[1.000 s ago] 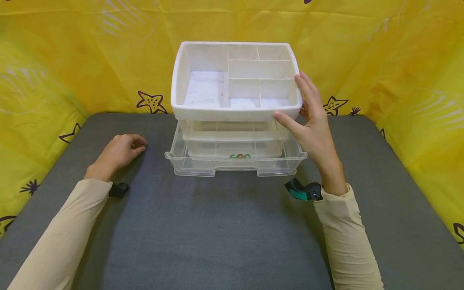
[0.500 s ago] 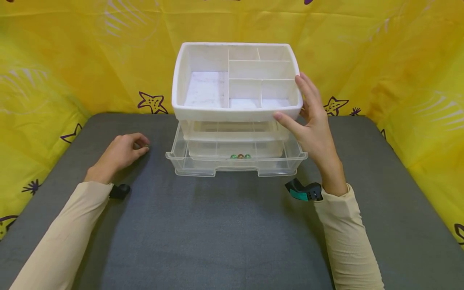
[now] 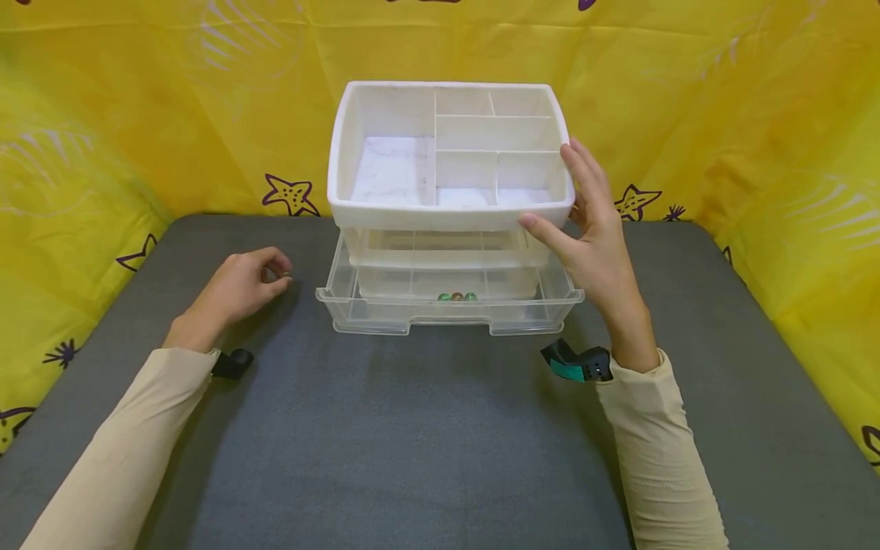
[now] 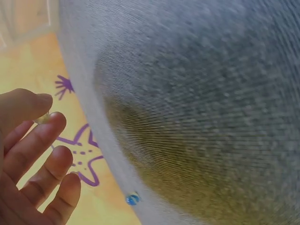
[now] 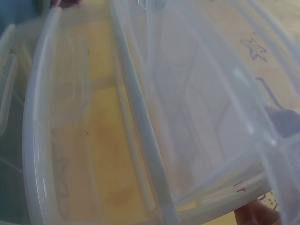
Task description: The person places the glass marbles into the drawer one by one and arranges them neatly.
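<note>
My left hand is over the table, left of the drawer box. In the left wrist view its thumb and index finger pinch a small yellowish glass marble, partly covered by the fingers. A blue marble lies on the cloth near that hand. My right hand holds the front right corner of the white plastic drawer box, thumb on the front and fingers along the side. The clear bottom drawer is pulled out. Inside it sit a brown marble and two green marbles.
The box's top tray is divided into several compartments. A grey cloth covers the table, and a yellow patterned curtain hangs behind and at both sides. Each wrist wears a black strap.
My left hand has moved slightly right, towards the drawer box, with the marble between its fingertips. The right hand stays on the box corner, and the drawer is unmoved.
</note>
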The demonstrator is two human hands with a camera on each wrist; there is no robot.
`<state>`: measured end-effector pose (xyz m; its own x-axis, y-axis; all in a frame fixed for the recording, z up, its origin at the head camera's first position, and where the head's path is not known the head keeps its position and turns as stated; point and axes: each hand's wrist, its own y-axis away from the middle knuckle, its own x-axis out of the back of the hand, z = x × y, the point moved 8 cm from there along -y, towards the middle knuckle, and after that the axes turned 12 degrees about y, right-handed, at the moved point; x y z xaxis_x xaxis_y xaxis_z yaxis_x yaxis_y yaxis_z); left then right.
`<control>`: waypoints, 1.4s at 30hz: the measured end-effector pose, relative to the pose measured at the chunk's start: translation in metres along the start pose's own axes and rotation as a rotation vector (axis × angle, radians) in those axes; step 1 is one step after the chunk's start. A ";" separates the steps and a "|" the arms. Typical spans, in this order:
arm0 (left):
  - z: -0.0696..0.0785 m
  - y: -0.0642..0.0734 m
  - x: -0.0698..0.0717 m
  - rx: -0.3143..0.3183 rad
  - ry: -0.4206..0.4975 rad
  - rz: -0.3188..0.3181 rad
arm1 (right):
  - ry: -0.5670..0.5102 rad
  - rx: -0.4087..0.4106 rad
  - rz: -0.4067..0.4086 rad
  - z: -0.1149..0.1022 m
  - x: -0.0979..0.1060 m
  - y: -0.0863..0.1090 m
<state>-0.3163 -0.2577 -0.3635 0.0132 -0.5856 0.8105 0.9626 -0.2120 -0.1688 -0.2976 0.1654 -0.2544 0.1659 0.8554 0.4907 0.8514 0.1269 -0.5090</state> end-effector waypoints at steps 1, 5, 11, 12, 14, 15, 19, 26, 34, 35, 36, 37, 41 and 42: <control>0.002 0.000 0.000 -0.002 0.000 0.003 | -0.001 0.001 0.000 0.000 0.000 0.000; 0.010 0.001 0.003 -0.011 0.000 0.019 | 0.000 0.002 0.000 0.000 0.000 0.000; 0.025 0.002 0.004 -0.037 -0.003 0.023 | -0.006 -0.002 -0.001 0.000 0.000 0.000; 0.027 0.002 0.004 -0.045 -0.005 0.025 | -0.008 -0.003 -0.002 0.000 0.000 0.000; 0.031 0.003 0.005 -0.060 -0.005 0.032 | -0.009 -0.006 -0.003 0.000 0.000 0.000; 0.033 0.004 0.005 -0.069 -0.005 0.038 | -0.009 -0.007 -0.003 0.000 0.000 0.000; 0.041 0.006 0.008 -0.095 -0.009 0.060 | -0.014 -0.006 -0.005 0.000 0.000 0.001; 0.055 0.010 0.012 -0.114 -0.023 0.084 | -0.007 -0.004 -0.004 0.000 0.000 0.000; 0.075 0.015 0.017 -0.178 -0.024 0.115 | -0.008 -0.006 -0.005 0.000 0.000 0.001; 0.077 0.016 0.017 -0.184 -0.025 0.118 | -0.008 -0.007 -0.006 0.000 0.000 0.001; 0.079 0.017 0.018 -0.192 -0.025 0.124 | -0.006 -0.007 -0.006 0.000 0.000 0.001; 0.082 0.018 0.018 -0.203 -0.024 0.131 | -0.005 -0.009 -0.007 0.001 0.000 0.001; 0.090 0.021 0.022 -0.256 -0.017 0.173 | -0.001 -0.014 -0.007 0.000 0.000 0.001; 0.093 0.022 0.023 -0.271 -0.014 0.190 | -0.003 -0.014 -0.007 0.000 0.000 0.001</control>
<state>-0.2697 -0.2035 -0.2965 0.1910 -0.6241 0.7577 0.8356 -0.3016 -0.4590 -0.2968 0.1657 -0.2550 0.1581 0.8559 0.4924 0.8595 0.1262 -0.4954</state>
